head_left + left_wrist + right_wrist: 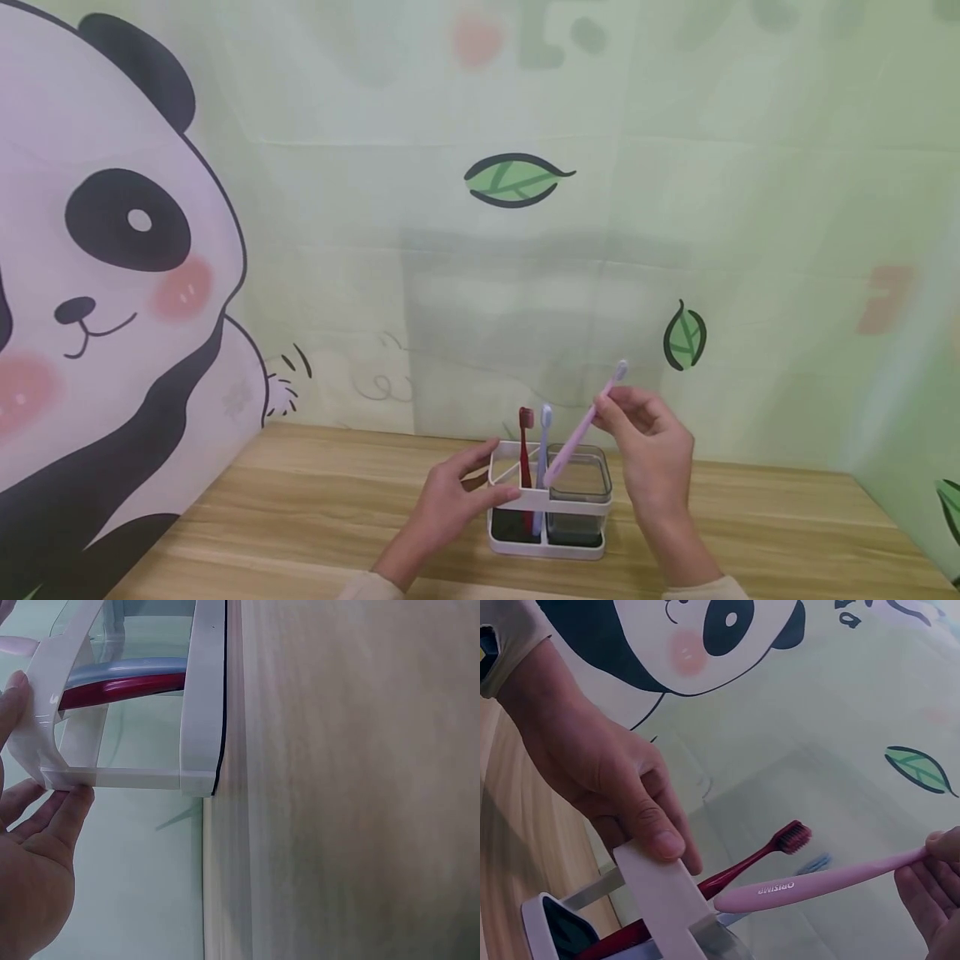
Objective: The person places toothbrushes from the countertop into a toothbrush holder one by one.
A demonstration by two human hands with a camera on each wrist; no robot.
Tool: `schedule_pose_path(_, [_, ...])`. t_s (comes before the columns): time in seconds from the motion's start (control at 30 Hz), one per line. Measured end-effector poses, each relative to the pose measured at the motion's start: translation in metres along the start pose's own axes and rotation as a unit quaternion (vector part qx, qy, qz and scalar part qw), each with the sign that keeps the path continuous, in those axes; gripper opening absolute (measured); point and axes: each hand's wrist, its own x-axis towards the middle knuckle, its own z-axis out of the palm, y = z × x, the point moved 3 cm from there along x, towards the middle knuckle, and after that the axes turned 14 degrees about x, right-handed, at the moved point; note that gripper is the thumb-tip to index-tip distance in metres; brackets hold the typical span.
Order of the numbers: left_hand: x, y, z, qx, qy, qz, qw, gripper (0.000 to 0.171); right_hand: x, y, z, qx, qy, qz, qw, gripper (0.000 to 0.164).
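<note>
A white toothbrush holder (534, 502) stands on the table, its upper frame split into compartments. My left hand (444, 498) grips its left end, thumb on the front rail and fingers at the far side. A red toothbrush (525, 446) and a light blue toothbrush (545, 433) stand upright in the left part, bristles up. A clear cup (588, 475) fills the right compartment. My right hand (656, 450) pinches a pink toothbrush (576, 440) near its head. It is tilted, and its handle end (731, 901) hangs at the holder's upper rail, beside the blue one; contact is unclear.
The wooden table (315, 492) extends on both sides of the holder. Behind it hangs a pale green backdrop (337, 208) printed with leaves and a large panda (142, 333) at left.
</note>
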Motion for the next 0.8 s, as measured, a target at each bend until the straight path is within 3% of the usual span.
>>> schedule_pose_path(0.23, [0.000,-0.001,0.000,-0.003,-0.001,0.005,1.0000,0.069,-0.004,0.009,0.007,0.002,-0.009,0.004,1.000,0.024])
schedule_pose_path(0.8, [0.000,0.000,-0.001,-0.006,-0.003,0.002,1.0000,0.069,-0.014,0.031,0.018,-0.075,-0.060,0.028,0.995,0.022])
